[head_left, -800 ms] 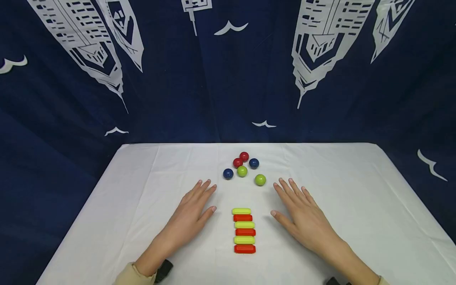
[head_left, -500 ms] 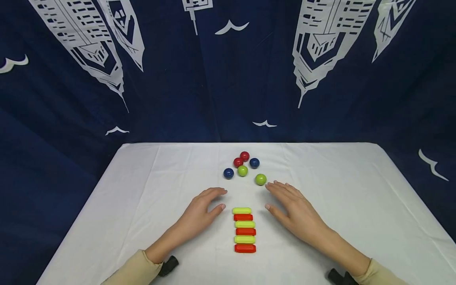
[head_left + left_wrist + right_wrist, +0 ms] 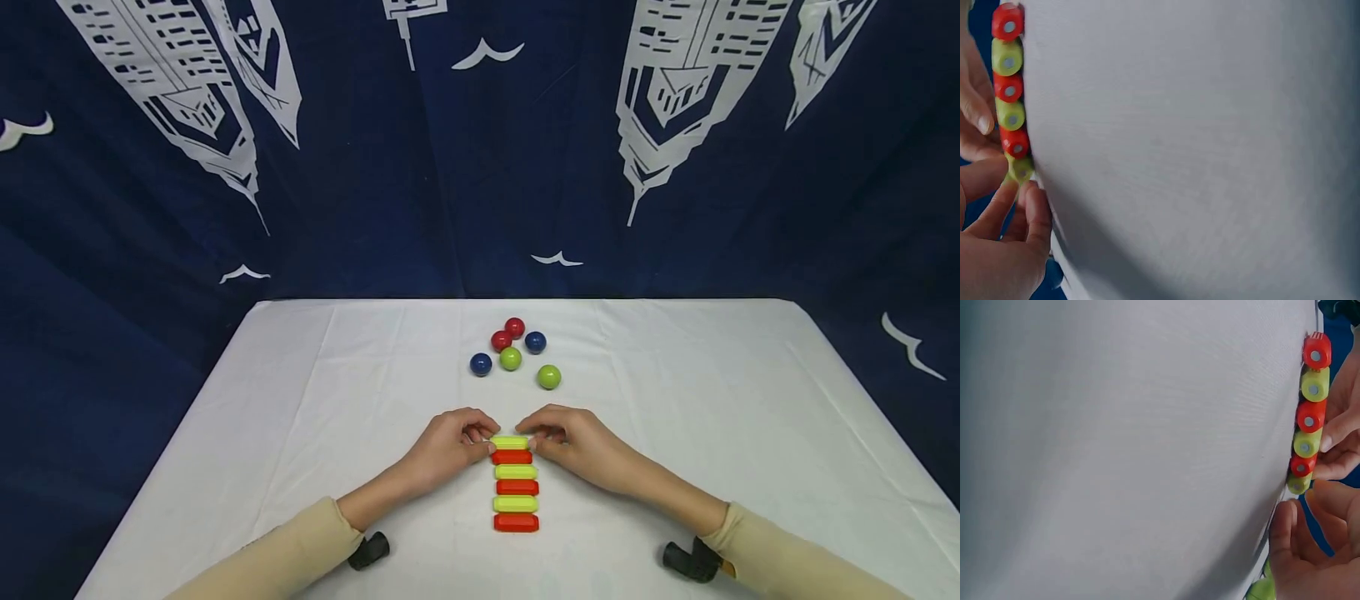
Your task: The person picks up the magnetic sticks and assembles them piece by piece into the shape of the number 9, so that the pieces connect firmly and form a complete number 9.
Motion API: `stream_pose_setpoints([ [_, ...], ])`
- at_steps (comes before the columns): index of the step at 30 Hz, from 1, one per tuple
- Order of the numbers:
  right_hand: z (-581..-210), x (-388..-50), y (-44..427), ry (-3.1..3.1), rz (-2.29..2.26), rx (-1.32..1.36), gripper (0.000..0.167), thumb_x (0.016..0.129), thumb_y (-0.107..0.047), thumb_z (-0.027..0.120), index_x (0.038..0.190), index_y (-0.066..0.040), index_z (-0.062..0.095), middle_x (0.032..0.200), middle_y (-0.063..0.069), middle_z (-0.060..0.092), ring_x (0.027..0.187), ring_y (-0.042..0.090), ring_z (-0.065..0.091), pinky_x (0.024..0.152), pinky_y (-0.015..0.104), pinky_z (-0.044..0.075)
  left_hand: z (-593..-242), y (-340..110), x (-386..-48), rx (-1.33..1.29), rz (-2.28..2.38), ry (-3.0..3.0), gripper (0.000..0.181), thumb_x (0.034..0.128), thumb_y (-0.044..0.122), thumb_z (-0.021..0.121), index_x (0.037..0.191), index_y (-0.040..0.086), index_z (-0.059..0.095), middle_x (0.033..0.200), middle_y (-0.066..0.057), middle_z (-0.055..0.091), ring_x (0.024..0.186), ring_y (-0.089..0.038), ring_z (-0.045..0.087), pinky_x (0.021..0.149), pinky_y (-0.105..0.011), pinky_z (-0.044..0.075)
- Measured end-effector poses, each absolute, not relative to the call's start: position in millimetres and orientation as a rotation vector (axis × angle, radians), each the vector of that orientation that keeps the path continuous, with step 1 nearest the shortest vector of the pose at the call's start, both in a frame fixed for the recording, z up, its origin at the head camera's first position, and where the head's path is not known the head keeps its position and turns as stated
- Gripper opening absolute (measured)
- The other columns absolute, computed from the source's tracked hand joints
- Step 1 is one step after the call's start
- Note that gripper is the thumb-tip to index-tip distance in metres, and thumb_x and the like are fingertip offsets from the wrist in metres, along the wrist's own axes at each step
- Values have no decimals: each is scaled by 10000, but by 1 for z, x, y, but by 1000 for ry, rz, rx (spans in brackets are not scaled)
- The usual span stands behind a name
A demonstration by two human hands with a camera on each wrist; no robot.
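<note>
In the head view, six-sided-looking short rods, yellow-green and red by turns, lie side by side in a column. The farthest yellow-green rod (image 3: 510, 443) is between my two hands. My left hand (image 3: 450, 446) pinches its left end with thumb and curled fingers. At its right end, my right hand (image 3: 577, 442) has its thumb on the rod and its fingertips just behind. Both wrist views show grey discs in the rod ends, as on the nearest red rod (image 3: 1009, 26) and a yellow-green rod (image 3: 1314, 384). The rod's underside is hidden.
Beyond the hands lie small glossy balls: two red balls (image 3: 514, 327), two blue balls (image 3: 481, 364) and two green balls (image 3: 549, 377). A white cloth (image 3: 337, 375) covers the table. A dark blue curtain (image 3: 360, 208) hangs behind it.
Both hands have moved inward from either side of the column to the farthest yellow-green rod. Their fingers, straight before, are now curled at its ends. Rods and balls have stayed in place.
</note>
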State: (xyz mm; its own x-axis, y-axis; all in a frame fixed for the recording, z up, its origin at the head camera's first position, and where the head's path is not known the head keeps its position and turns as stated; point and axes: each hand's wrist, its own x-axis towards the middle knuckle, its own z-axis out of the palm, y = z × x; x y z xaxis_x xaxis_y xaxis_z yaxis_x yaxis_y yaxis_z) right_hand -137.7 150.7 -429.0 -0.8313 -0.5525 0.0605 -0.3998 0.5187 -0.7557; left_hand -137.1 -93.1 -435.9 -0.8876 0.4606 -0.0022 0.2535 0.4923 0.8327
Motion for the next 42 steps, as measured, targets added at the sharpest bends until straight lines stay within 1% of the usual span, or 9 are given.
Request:
stream_pose_setpoints([
  [2, -430, -140, 149, 2548, -1192, -824, 226, 914, -59, 681, 1121, -143, 714, 935, -58, 633, 843, 106, 568, 741, 250, 493, -437, -91, -138, 627, 1335, 2523, 141, 885, -1, 677, 1006, 64, 710, 876, 19, 598, 766, -127, 541, 673, -226, 465],
  [7, -430, -144, 146, 2554, -1173, -863, 210, 902, -47, 685, 1090, -132, 724, 898, -68, 619, 811, 102, 557, 701, 244, 478, -436, -87, -141, 648, 1319, 2554, 123, 891, -9, 673, 971, 74, 715, 834, 37, 569, 749, -110, 524, 654, -219, 445],
  [13, -430, -151, 141, 2603, -1165, -829, 193, 889, -24, 683, 1060, -100, 727, 849, -69, 596, 773, 115, 552, 677, 243, 482, -437, -83, -150, 615, 1323, 2598, 108, 892, -4, 682, 976, 56, 716, 827, 24, 561, 748, -110, 518, 654, -216, 443],
  [18, -431, -160, 136, 2656, -1195, -757, 187, 886, -2, 679, 1058, -63, 723, 825, -49, 615, 751, 133, 556, 673, 250, 495, -439, -79, -164, 591, 1342, 2642, 107, 889, -12, 682, 977, 40, 716, 832, 10, 567, 744, -114, 515, 653, -214, 435],
  [23, -428, -168, 132, 2722, -1196, -695, 190, 883, -8, 689, 1064, -55, 725, 804, -39, 594, 742, 139, 540, 651, 260, 488, -438, -76, -176, 570, 1352, 2690, 124, 881, -27, 685, 985, 32, 717, 846, 5, 579, 751, -118, 517, 650, -217, 442],
  [30, -425, -178, 124, 2834, -1127, -655, 183, 877, 0, 691, 1050, -46, 726, 842, -24, 589, 739, 135, 524, 656, 275, 462, -437, -76, -187, 545, 1358, 2726, 117, 873, -30, 695, 971, 29, 718, 837, 2, 576, 751, -119, 518, 654, -216, 445],
  [37, -427, -183, 121, 2831, -1099, -606, 191, 877, 13, 693, 1062, -25, 723, 794, -13, 578, 715, 142, 515, 656, 285, 458, -439, -80, -195, 554, 1369, 2681, 100, 889, -3, 688, 977, 27, 723, 845, 1, 588, 741, -114, 516, 643, -216, 432],
  [40, -424, -183, 124, 2836, -1129, -585, 198, 878, 11, 687, 1066, -36, 724, 859, -7, 624, 737, 140, 544, 678, 281, 482, -440, -81, -197, 538, 1381, 2661, 97, 891, 7, 688, 974, 37, 728, 843, 5, 590, 736, -111, 518, 640, -216, 432],
  [42, -422, -183, 127, 2877, -1170, -578, 200, 872, 19, 680, 1060, -34, 724, 918, 23, 649, 762, 152, 567, 695, 294, 496, -440, -82, -197, 529, 1382, 2655, 96, 892, 13, 690, 974, 44, 730, 842, 8, 590, 737, -111, 519, 641, -216, 431],
])
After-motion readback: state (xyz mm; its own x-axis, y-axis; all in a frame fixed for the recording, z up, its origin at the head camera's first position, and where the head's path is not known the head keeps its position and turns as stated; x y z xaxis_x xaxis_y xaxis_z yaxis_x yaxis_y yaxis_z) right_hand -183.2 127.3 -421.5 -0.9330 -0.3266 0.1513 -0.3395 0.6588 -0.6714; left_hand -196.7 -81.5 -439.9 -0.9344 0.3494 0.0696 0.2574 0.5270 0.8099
